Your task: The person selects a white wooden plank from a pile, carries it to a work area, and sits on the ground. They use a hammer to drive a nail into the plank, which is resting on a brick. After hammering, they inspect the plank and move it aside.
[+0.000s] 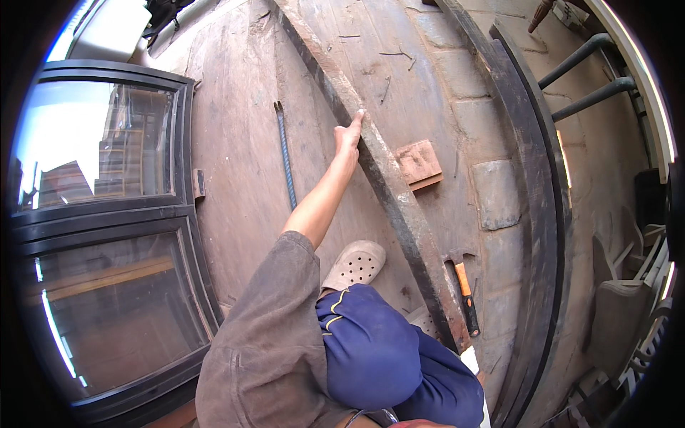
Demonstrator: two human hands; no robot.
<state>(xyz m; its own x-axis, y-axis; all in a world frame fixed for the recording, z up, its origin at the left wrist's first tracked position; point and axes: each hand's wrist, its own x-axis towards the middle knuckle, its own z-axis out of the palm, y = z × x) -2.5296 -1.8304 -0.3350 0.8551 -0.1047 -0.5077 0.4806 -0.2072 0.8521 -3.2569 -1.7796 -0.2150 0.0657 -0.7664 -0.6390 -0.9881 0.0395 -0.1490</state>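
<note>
My left hand (349,134) reaches far out in front of me and rests against the left edge of a long dark wooden plank (389,182) that lies diagonally across the ground. The fingers are together and extended along the plank's side. My left arm in a grey sleeve stretches up from the lower middle. My right hand is hidden below my blue trouser knee (371,342). A claw hammer (465,289) with an orange and black handle lies just right of the plank's near end.
A ribbed steel rod (285,153) lies left of my arm. A small square wooden block (419,162) sits right of the plank. A black-framed glass window unit (107,235) lies at left. A long dark curved beam (539,185) and metal pipes (589,75) are at right.
</note>
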